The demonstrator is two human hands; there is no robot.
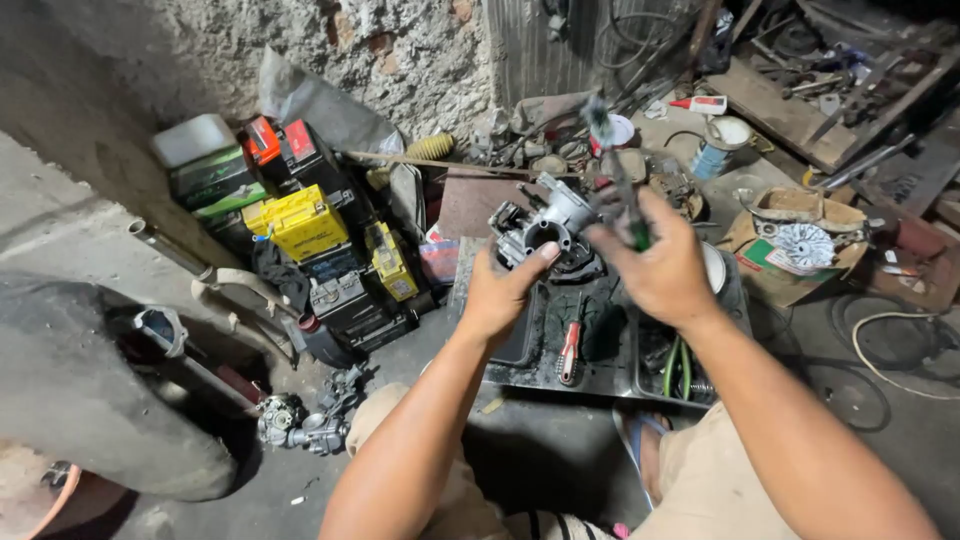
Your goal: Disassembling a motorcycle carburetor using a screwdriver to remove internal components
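Note:
My left hand (503, 290) holds up a grey metal carburetor body (545, 228) with a round bore facing me, thumb pressed at its lower edge. My right hand (655, 265) is closed around a green-handled tool (622, 190) whose blurred tip rises above the carburetor. Both hands are raised over a dark, greasy metal tray (600, 375) on the floor. In the tray lie a red-handled screwdriver (569, 352) and green tubing (676, 368).
Yellow and black batteries (300, 222) are stacked at the left against a rough wall. Another carburetor (300, 425) lies on the floor at lower left. A cardboard box with a metal fan part (803, 245) stands at right; cans, wood and wires clutter the back.

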